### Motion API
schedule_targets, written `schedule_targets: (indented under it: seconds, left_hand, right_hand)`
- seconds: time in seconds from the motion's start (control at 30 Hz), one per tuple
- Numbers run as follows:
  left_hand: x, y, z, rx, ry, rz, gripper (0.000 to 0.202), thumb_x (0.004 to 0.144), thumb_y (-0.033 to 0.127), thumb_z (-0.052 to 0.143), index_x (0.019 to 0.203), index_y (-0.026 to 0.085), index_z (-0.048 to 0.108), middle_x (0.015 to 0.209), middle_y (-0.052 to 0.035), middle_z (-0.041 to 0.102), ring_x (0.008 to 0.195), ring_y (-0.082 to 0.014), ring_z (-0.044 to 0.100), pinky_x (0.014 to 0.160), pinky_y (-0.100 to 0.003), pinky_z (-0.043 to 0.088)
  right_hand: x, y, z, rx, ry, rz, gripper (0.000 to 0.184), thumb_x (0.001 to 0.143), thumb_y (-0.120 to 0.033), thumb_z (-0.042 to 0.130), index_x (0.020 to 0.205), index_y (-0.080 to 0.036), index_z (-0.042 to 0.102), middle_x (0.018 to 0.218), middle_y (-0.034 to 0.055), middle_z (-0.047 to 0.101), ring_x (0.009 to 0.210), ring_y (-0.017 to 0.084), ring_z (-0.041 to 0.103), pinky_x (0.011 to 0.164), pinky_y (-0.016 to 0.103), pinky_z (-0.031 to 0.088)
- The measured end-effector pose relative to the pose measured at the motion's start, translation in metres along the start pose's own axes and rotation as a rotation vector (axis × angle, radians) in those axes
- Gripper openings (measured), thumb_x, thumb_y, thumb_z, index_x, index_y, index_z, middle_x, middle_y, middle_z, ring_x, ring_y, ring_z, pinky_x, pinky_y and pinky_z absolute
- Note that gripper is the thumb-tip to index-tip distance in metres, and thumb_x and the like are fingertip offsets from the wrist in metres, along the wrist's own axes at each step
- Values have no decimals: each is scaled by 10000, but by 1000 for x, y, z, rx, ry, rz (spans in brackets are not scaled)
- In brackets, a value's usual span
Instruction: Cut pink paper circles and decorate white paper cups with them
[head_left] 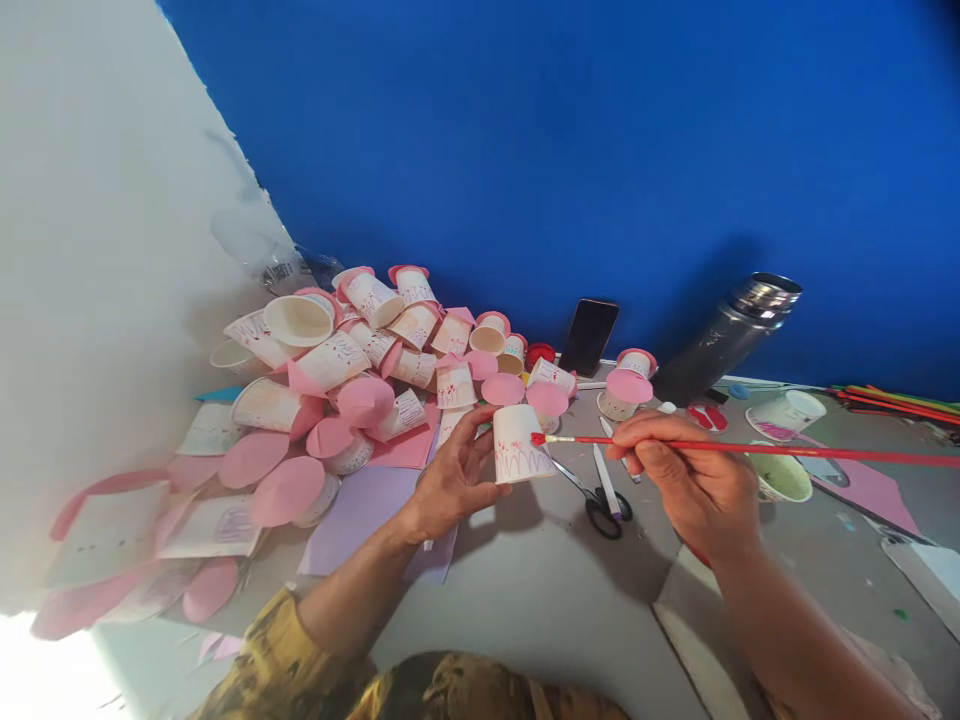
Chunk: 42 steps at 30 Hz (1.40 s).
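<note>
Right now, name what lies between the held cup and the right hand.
In the head view, the paintbrush: it runs from the right hand to the cup.

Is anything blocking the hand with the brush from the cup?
Nothing visible blocks it: only the red brush in the right hand spans the gap, its tip right at the white cup in the left hand.

I'm in a craft workspace, judging by my paintbrush [787, 451] and the scissors [590, 512], purple paper [356, 520] and heaped decorated cups [334, 362] on this grey table [525, 610].

Piled cups [334, 360] left of held cup [517, 440], phone [590, 336] behind, flask [716, 345] right
</note>
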<state>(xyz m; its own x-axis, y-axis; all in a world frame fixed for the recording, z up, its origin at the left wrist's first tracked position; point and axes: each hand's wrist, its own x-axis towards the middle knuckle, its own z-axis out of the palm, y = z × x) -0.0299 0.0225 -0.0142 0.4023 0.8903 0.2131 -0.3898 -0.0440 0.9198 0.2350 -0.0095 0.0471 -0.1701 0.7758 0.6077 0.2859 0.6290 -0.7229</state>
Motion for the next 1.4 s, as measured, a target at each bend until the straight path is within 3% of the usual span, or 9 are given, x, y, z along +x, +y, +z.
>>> schedule_targets:
  seconds: [0.3, 0.53, 0.67, 0.9, 1.4]
  left_hand:
    - [-1, -1, -1, 12, 12, -18, 756, 681, 83, 860, 1327, 314, 541, 1430, -72, 567, 1329, -270, 565, 1075, -392, 464]
    - [0, 1, 1, 10, 16, -14, 749, 669, 95, 874, 1307, 324, 556, 1452, -62, 536, 1365, -297, 536, 1119, -437, 435]
    - [0, 0, -1, 12, 18, -24, 754, 662, 125, 895, 1308, 316, 555, 1457, -78, 525, 1348, -306, 548, 1117, -451, 445]
    - [1, -6, -5, 17, 18, 5, 802, 678, 173, 913, 1371, 318, 536, 1495, -92, 498, 1423, -334, 480, 1206, -503, 352]
    - [0, -4, -3, 49, -41, -10, 732, 717, 153, 883, 1339, 327, 539, 1471, -82, 566, 1382, -311, 539, 1147, -475, 409]
  right_hand:
    - [2, 1, 1, -2, -47, -20, 197, 1047, -173, 523, 1028, -239, 708, 911, 20, 718, 687, 138, 591, 607, 274, 490]
    - [1, 2, 0, -26, -2, 9, 191, 1047, -185, 532, 1026, -243, 713, 901, 26, 716, 680, 144, 583, 600, 282, 484]
    - [0, 0, 0, 2, -49, 1, 191, 1050, -199, 530, 1024, -244, 713, 922, 30, 716, 675, 142, 579, 605, 285, 484]
    - [1, -3, -2, 10, 114, 57, 194, 1054, -240, 543, 1029, -263, 735, 854, 22, 720, 654, 149, 577, 586, 288, 484]
    - [0, -1, 2, -7, -15, -1, 195, 1051, -199, 526, 1036, -246, 714, 905, 27, 728, 658, 144, 584, 583, 288, 486]
